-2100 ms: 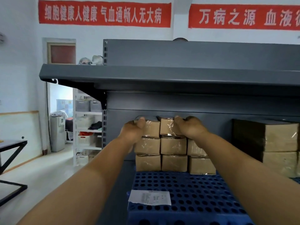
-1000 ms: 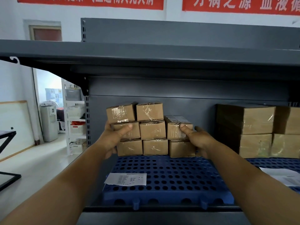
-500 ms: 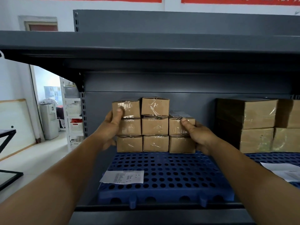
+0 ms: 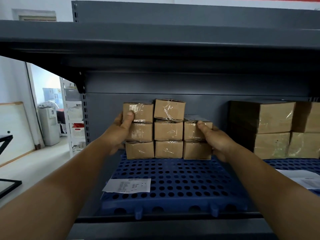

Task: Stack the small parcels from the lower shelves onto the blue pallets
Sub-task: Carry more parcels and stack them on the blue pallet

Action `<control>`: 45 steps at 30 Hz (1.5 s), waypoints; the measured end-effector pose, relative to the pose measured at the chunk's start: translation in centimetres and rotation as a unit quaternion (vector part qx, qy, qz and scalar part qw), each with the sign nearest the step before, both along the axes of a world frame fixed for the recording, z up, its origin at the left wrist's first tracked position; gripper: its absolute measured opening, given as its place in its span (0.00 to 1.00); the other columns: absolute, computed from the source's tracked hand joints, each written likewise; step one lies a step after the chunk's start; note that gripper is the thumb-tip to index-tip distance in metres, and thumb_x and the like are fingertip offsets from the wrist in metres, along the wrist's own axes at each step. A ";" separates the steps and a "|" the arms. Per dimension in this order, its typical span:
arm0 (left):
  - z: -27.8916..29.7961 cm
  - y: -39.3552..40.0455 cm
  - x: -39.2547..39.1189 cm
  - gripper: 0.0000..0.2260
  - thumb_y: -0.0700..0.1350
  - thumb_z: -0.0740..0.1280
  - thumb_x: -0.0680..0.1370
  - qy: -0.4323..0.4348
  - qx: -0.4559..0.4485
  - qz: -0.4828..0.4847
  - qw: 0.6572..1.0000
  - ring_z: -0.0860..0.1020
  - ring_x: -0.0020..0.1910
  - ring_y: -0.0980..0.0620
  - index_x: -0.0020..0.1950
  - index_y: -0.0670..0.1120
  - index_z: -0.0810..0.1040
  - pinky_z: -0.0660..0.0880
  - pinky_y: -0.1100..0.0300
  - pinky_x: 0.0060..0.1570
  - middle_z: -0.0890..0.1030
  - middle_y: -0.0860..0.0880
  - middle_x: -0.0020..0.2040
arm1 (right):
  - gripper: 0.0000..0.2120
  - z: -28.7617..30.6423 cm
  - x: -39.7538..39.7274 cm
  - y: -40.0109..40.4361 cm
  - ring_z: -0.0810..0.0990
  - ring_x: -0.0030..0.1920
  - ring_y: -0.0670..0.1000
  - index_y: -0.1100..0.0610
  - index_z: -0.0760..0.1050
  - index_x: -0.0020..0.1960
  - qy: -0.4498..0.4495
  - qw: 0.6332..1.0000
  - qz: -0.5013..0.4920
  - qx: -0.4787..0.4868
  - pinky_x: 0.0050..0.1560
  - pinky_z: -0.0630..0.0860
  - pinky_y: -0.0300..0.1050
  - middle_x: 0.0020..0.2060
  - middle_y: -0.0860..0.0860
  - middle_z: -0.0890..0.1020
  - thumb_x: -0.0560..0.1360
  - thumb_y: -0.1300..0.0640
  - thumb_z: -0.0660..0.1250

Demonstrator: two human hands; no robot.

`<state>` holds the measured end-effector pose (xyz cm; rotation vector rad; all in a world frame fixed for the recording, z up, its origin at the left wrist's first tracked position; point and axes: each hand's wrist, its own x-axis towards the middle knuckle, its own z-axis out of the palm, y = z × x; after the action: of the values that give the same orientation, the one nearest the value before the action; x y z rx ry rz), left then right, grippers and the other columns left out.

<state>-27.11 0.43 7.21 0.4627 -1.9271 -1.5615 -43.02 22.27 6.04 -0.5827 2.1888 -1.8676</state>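
Observation:
Several small taped cardboard parcels (image 4: 168,130) stand in a stack at the back of a blue perforated pallet (image 4: 173,179) on a grey shelf. The left and middle columns are three high, the right column two high. My left hand (image 4: 119,130) presses against the left side of the stack, thumb on the front of the top-left parcel (image 4: 140,111). My right hand (image 4: 216,137) cups the right side, thumb on the upper parcel of the right column (image 4: 194,130).
A printed paper slip (image 4: 127,185) lies on the pallet's front left. Larger brown boxes (image 4: 273,129) are stacked to the right, with more papers (image 4: 301,177) in front. A grey shelf board (image 4: 155,37) hangs low overhead. A doorway and floor open on the left.
Both hands came down from the top row to the stack's sides. The left thumb slid up onto the top-left parcel and the parcels now line up more squarely. The camera moved closer.

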 end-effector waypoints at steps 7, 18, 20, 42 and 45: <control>0.6 0.6 -0.1 0.24 0.59 0.55 0.80 0.017 -0.047 0.039 0.998 0.73 0.53 0.54 0.71 0.47 0.64 0.69 0.58 0.53 0.73 0.52 0.56 | 0.40 0.6 0.3 -0.1 0.66 0.71 0.57 0.48 0.55 0.77 0.035 0.999 -0.006 0.016 0.71 0.63 0.53 0.73 0.53 0.67 0.71 0.34 0.64; 1.3 0.6 -0.4 0.18 0.54 0.59 0.81 0.042 -0.059 0.055 0.996 0.75 0.54 0.52 0.68 0.47 0.68 0.72 0.57 0.52 0.76 0.51 0.55 | 0.41 5.6 3.6 -3.0 0.46 0.78 0.53 0.48 0.54 0.77 0.330 0.904 -0.090 0.255 0.73 0.38 0.60 0.76 0.52 0.60 0.70 0.29 0.59; 1.3 0.3 -0.4 0.18 0.54 0.59 0.81 0.040 -0.062 0.063 0.995 0.76 0.56 0.50 0.67 0.48 0.69 0.73 0.55 0.54 0.77 0.50 0.57 | 0.40 5.7 3.6 -3.3 0.52 0.77 0.54 0.46 0.53 0.77 0.333 0.897 -0.083 0.278 0.73 0.40 0.61 0.75 0.50 0.63 0.71 0.29 0.58; 1.0 0.0 -0.8 0.32 0.60 0.62 0.77 0.026 -0.070 0.096 0.993 0.74 0.64 0.46 0.76 0.48 0.58 0.71 0.47 0.65 0.74 0.48 0.66 | 0.45 5.3 2.4 -3.7 0.65 0.72 0.57 0.47 0.45 0.78 0.289 0.941 -0.012 0.174 0.72 0.59 0.60 0.74 0.52 0.66 0.71 0.38 0.67; 0.6 -0.2 -0.7 0.39 0.62 0.66 0.73 0.025 -0.057 0.089 0.994 0.71 0.67 0.47 0.78 0.48 0.53 0.68 0.47 0.67 0.70 0.49 0.70 | 0.50 5.1 1.5 -2.3 0.64 0.73 0.59 0.47 0.45 0.78 0.250 0.957 -0.054 0.135 0.71 0.60 0.61 0.75 0.54 0.63 0.67 0.35 0.70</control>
<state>-27.78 0.18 7.85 0.5267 -1.8698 -1.3313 -41.53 19.98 11.12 -0.9814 2.7836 -1.5465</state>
